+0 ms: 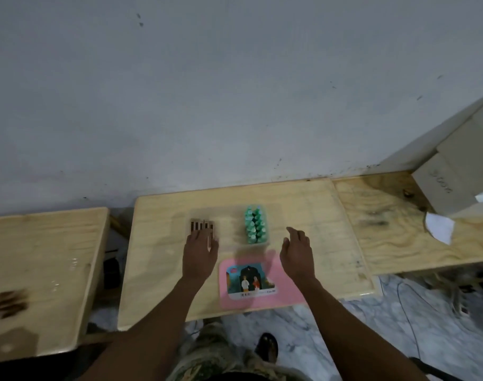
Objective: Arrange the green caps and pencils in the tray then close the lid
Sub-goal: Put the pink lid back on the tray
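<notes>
Pink lid (285, 288) lies on the worktop (317, 215) between both wrists. The left hand (200, 253) rests on the near ends of the pencils (201, 225); blur hides whether its grip is clamped on one. The right hand (298, 251) hovers with its grip apart, the green caps (255, 224) just to its left.

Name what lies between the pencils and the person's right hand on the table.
The green caps stand in a tight cluster between the pencils and the right hand. The head view shows this.
</notes>
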